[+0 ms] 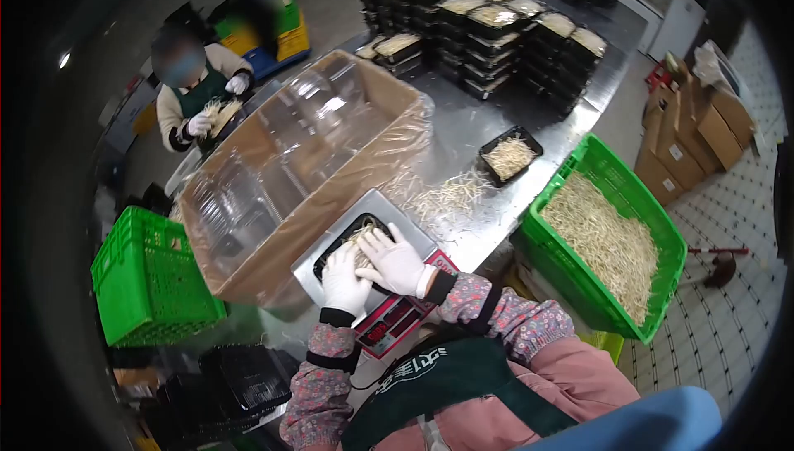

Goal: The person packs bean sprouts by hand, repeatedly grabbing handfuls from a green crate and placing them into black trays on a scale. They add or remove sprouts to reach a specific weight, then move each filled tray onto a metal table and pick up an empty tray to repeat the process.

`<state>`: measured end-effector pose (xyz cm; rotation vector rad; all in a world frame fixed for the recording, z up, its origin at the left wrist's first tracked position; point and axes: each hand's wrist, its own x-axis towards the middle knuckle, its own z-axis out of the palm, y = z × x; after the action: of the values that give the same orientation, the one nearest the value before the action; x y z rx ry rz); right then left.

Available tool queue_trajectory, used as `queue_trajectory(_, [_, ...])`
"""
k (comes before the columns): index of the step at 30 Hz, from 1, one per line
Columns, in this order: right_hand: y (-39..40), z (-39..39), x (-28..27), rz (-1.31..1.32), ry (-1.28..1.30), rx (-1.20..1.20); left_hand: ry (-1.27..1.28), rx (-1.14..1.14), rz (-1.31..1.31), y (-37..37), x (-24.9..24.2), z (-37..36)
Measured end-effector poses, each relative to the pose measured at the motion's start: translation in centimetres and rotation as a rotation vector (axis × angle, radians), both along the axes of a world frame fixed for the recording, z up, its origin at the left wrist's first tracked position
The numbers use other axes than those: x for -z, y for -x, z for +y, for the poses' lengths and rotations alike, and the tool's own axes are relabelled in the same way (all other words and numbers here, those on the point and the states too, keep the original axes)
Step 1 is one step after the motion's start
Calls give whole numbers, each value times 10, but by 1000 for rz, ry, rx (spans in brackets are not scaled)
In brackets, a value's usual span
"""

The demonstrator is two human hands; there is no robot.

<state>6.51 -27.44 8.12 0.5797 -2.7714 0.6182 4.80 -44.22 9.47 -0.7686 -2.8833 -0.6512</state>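
A black plastic tray [370, 219] of bean sprouts [356, 236] sits on the metal plate of a digital scale [376, 202] with a red-edged display. My left hand [344, 281], in a white glove, lies over the tray's near left side, its fingers stretched onto the sprouts. From the right, my gloved right hand [394, 262] rests flat with its fingers apart on the same sprouts. Both palms hide much of the tray. Loose bean sprouts [447, 194] are scattered on the metal table just beyond the scale.
A carton of clear plastic lids [302, 213] stands left of the scale. Another sprout-filled tray [510, 155] and stacked packed trays [488, 37] are farther back. A green crate of sprouts [666, 240] stands right, another green crate [149, 285] left. A co-worker [203, 91] handles sprouts opposite.
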Motion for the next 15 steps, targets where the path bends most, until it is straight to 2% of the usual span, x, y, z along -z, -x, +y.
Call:
queue_trajectory(3, [-9,3,-9,-32,81,19,-68,-26,143,8,-3,7])
queue_trajectory(5, [-17,7,-1,-12,205,1,-30,82,61,20,9,3])
queue_trajectory(8, [-39,27,-11,-25,389,-7,33,131,-19,26,-9,9])
queue_trajectory(11, [-64,79,-13,22,392,70,-109,170,-20,25,-12,9])
queue_trajectory(13, [-93,132,-18,82,441,187,-105,108,95,17,-26,6])
queue_trajectory(15, [-133,190,-12,132,491,395,-235,52,177,15,-36,3])
